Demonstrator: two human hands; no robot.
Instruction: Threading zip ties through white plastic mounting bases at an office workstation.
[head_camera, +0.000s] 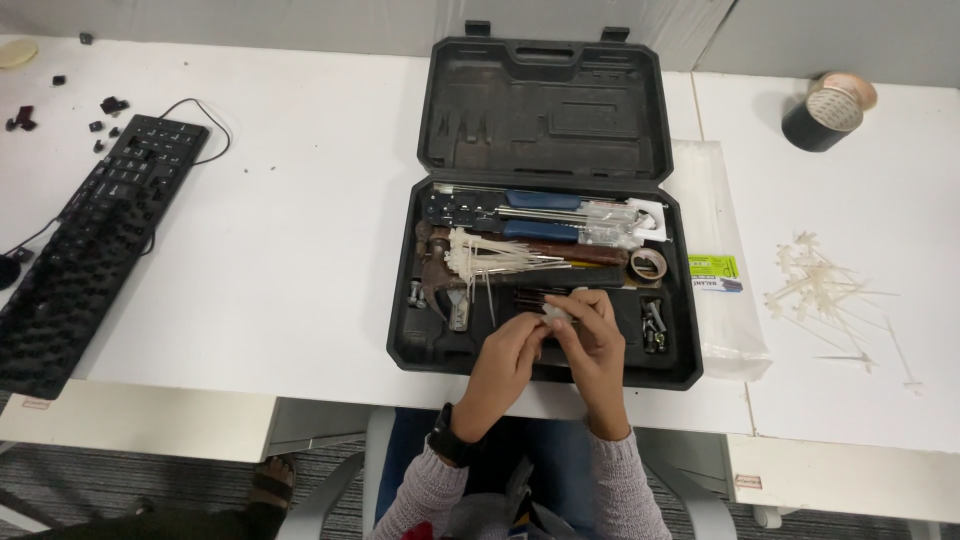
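Note:
My left hand (505, 358) and my right hand (590, 345) meet over the front of an open black tool case (545, 365). Between their fingertips both pinch a small white cable tie (556, 316). Inside the case lie a bundle of white cable ties (490, 255), blue-handled screwdrivers (545, 201), a hammer with a brown handle (445, 280), a small roll of tape (648, 265) and some bolts (652, 327). The lid (545, 105) stands open at the back.
A black keyboard (85, 245) with loose keycaps (110, 105) lies at the left. At the right are scattered white cable ties (830, 295), rolls of tape (825, 112), a clear plastic bag (725, 270) and a green packet (715, 268). A chair sits below the table edge.

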